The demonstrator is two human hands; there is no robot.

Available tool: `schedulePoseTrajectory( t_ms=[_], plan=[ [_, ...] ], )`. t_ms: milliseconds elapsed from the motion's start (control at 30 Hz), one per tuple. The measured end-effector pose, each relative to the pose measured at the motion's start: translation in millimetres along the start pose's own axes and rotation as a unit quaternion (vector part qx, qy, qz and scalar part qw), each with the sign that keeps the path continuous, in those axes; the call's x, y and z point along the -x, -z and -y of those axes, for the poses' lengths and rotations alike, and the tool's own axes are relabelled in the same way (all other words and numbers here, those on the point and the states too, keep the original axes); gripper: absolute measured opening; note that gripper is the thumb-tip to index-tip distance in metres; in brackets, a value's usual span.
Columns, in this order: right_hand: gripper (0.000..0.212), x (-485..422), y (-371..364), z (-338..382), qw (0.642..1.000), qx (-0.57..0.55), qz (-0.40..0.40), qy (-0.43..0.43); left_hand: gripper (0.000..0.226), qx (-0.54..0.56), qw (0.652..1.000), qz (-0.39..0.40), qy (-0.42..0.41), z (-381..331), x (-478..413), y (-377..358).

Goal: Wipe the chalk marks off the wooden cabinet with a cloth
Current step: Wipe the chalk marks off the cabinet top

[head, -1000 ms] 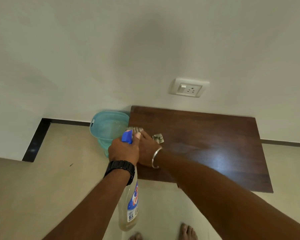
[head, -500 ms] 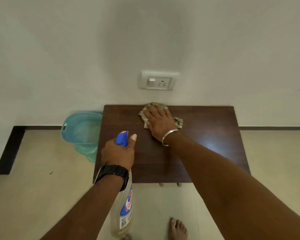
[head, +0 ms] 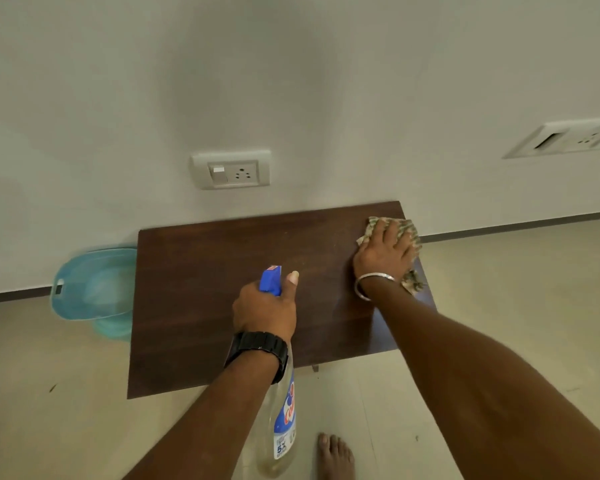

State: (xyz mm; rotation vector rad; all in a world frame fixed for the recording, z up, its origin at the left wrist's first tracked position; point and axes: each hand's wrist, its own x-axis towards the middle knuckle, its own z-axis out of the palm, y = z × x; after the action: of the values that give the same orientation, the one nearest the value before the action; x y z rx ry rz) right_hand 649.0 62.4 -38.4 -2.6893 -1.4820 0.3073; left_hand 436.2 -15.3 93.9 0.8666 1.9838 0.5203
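Note:
The dark wooden cabinet top (head: 222, 299) stands against the white wall. My right hand (head: 385, 254) lies flat with spread fingers on a patterned cloth (head: 411, 230) at the top's far right corner; part of the cloth hangs over the right edge. My left hand (head: 265, 310) grips the neck of a clear spray bottle (head: 281, 427) with a blue nozzle, held over the front middle of the top. No chalk marks show on the wood from here.
A light blue plastic tub (head: 90, 289) sits on the floor left of the cabinet. A wall socket (head: 231, 169) is above the cabinet, another switch panel (head: 568, 140) at far right. My bare foot (head: 335, 457) stands on the tiled floor in front.
My right hand slid the cloth from the left side across the back of the top to the far right corner. The left hand kept hold of the bottle.

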Motion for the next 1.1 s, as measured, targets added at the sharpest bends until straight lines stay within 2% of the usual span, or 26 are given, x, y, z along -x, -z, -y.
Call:
schedulePoseTrajectory(
  t_ms=[133,233,300,400,467,533,600,700,800,967,1033,1100],
  plan=[
    [0.069,57.8,-16.9,79.2,0.989,0.004,0.044,0.138,0.052,-0.003,1.0,-0.022,0.02,17.2,-11.2,23.6],
    [0.069,107.4,-32.9,148.9,0.968,0.015,0.087,0.234,0.051,0.001,0.998,-0.047,0.034,33.5,-18.6,51.5],
    [0.068,143.0,-48.0,193.8,0.935,0.035,0.122,0.33,0.052,0.002,0.997,-0.069,0.038,49.3,-24.9,71.7],
    [0.062,193.8,-66.1,230.5,0.867,0.055,0.162,0.468,0.057,0.001,0.991,-0.114,0.062,71.9,-32.2,101.2],
    [0.063,207.3,-64.2,226.9,0.827,0.066,0.167,0.533,0.051,-0.006,0.99,-0.129,0.063,81.6,-33.8,114.0],
    [0.061,196.0,-58.1,202.3,0.816,0.061,0.142,0.557,0.05,-0.021,0.99,-0.128,0.057,86.3,-32.6,115.0],
    [0.058,166.5,-48.4,162.6,0.846,0.054,0.119,0.518,0.052,-0.04,0.992,-0.112,0.049,84.7,-29.1,108.2],
    [0.057,100.5,-25.1,85.3,0.911,0.046,0.094,0.399,0.055,-0.029,0.995,-0.084,0.052,68.6,-19.6,87.7],
    [0.062,36.8,1.4,13.6,0.958,0.054,0.08,0.27,0.053,0.001,0.998,-0.052,0.045,50.4,-12.8,59.1],
    [0.061,-40.2,17.4,-34.7,0.994,0.043,0.045,0.087,0.049,0.017,0.999,-0.011,0.03,29.8,-5.4,19.5],
    [0.063,-52.6,18.9,-25.9,0.999,0.014,0.036,0.002,0.047,0.022,1.0,-0.009,0.016,25.2,-6.5,12.7],
    [0.065,-47.4,15.8,-1.0,0.999,0.003,0.032,-0.043,0.047,0.024,0.999,-0.014,0.018,23.8,-11.1,13.8]
  ],
)
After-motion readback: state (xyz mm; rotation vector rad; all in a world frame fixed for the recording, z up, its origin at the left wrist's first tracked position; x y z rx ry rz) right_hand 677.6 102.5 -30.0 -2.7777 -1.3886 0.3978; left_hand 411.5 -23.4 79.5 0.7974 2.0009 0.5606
